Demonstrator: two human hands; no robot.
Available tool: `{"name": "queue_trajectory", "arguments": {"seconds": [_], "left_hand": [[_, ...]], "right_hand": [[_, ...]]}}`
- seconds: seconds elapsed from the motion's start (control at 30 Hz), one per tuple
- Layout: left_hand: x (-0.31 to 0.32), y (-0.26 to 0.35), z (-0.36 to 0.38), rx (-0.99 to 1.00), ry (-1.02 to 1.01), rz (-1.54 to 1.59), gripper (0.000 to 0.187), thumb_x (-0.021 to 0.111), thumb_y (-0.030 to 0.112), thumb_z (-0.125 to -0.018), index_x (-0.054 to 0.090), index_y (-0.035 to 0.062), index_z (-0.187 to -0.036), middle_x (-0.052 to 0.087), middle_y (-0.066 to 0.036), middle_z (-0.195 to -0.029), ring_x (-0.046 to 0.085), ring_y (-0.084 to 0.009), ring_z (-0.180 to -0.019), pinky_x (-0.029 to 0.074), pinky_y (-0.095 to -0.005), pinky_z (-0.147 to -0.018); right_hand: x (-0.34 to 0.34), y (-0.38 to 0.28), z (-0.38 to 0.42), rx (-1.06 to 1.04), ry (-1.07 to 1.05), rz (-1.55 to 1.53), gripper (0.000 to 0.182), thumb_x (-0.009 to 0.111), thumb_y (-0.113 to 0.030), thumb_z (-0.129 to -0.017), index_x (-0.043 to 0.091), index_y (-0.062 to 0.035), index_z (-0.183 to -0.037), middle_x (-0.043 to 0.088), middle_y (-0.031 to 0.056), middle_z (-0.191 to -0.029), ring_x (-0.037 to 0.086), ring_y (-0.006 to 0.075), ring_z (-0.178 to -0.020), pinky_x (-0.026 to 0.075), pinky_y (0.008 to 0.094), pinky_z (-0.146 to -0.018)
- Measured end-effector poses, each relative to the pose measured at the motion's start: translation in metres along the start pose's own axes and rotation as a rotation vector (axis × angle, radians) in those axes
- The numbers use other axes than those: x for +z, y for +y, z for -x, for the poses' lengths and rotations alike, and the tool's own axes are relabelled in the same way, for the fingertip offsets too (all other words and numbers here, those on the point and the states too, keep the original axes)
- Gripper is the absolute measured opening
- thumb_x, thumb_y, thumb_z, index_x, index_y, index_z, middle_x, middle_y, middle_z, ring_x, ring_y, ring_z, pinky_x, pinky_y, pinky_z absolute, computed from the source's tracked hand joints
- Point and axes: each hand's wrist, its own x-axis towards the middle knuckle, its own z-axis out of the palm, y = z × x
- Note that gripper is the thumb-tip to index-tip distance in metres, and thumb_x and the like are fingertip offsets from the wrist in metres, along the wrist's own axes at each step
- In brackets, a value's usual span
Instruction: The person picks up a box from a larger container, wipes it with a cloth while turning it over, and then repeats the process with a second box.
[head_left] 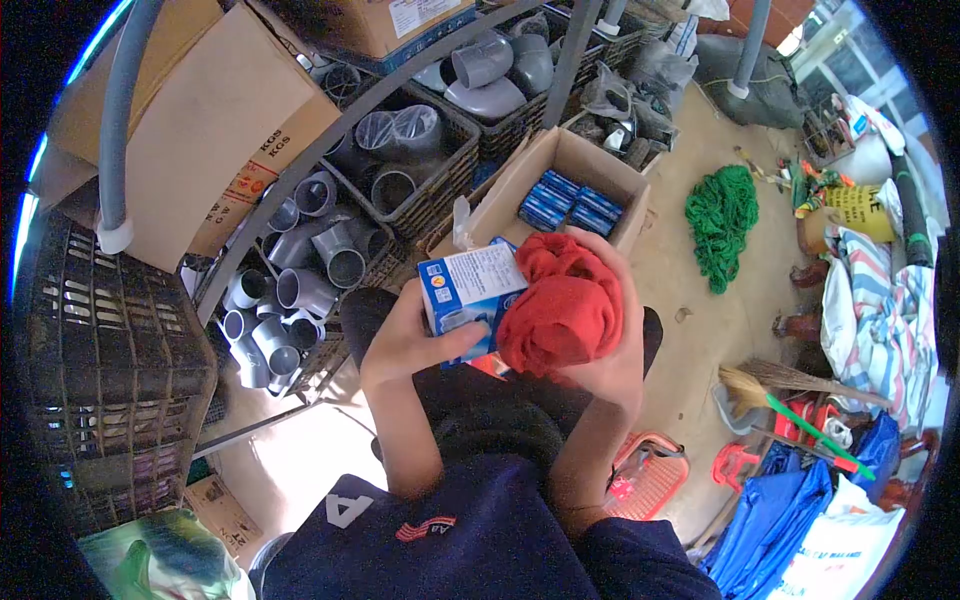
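My left hand (415,335) grips a small blue and white box (472,280), its thumb pressed across the lower front. In my right hand (615,350) is a bunched red cloth (560,315), its fingers wrapped around the far side. The cloth touches the right side of the box. Just beyond both hands stands an open cardboard carton (625,200), with several blue boxes (570,203) lying in rows at its bottom. What the fingers behind the box do is hidden.
Crates of grey pipe fittings (300,290) sit on a metal rack at left and ahead. A black plastic crate (130,370) stands far left. On the floor at right are green netting (722,225), a broom (800,420), a red plastic stool (650,480) and blue bags (770,520).
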Motion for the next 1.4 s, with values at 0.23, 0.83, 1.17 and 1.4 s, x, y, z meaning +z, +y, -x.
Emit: {"name": "queue_trajectory", "arguments": {"seconds": [0.23, 0.83, 1.17, 1.4], "left_hand": [[0.021, 0.005, -0.02, 0.255, -0.005, 0.105, 0.068, 0.063, 0.012, -0.078, 0.029, -0.0032, -0.135, 0.034, -0.014, -0.139, 0.04, -0.0182, -0.123, 0.029, -0.0339, -0.103], [0.022, 0.01, -0.025, 0.254, 0.253, 0.075, 0.07, 0.059, 0.005, -0.08, 0.022, 0.0045, -0.139, 0.041, -0.012, -0.131, 0.043, -0.0198, -0.119, 0.032, -0.0323, -0.101], [0.013, -0.007, -0.024, 0.165, 0.387, 0.112, 0.059, 0.068, 0.002, -0.075, 0.038, -0.0002, -0.126, 0.053, -0.01, -0.115, 0.054, -0.0162, -0.103, 0.044, -0.0307, -0.089], [0.018, -0.003, -0.029, 0.143, 0.341, -0.05, 0.044, 0.071, 0.001, -0.072, 0.052, -0.002, -0.111, 0.061, -0.008, -0.101, 0.059, -0.0116, -0.089, 0.048, -0.0262, -0.08]], "right_hand": [[0.009, 0.005, -0.006, -0.16, 0.033, 0.35, 0.076, 0.072, -0.01, -0.05, 0.048, -0.0028, -0.122, 0.05, 0.015, -0.116, 0.051, 0.029, -0.107, 0.039, 0.0369, -0.093], [-0.006, 0.006, -0.003, -0.01, -0.319, 0.53, 0.071, 0.069, -0.014, -0.05, 0.052, -0.0055, -0.118, 0.051, 0.0149, -0.113, 0.05, 0.0305, -0.107, 0.038, 0.0359, -0.093], [-0.024, 0.015, -0.003, 0.003, -0.04, 0.449, 0.069, 0.069, -0.011, -0.052, 0.05, -0.0044, -0.118, 0.053, 0.014, -0.113, 0.051, 0.0285, -0.107, 0.038, 0.0355, -0.095], [-0.035, 0.023, 0.002, 0.04, 0.186, 0.31, 0.07, 0.066, -0.008, -0.054, 0.047, -0.0009, -0.121, 0.053, 0.0117, -0.117, 0.052, 0.022, -0.109, 0.038, 0.033, -0.096]]}}
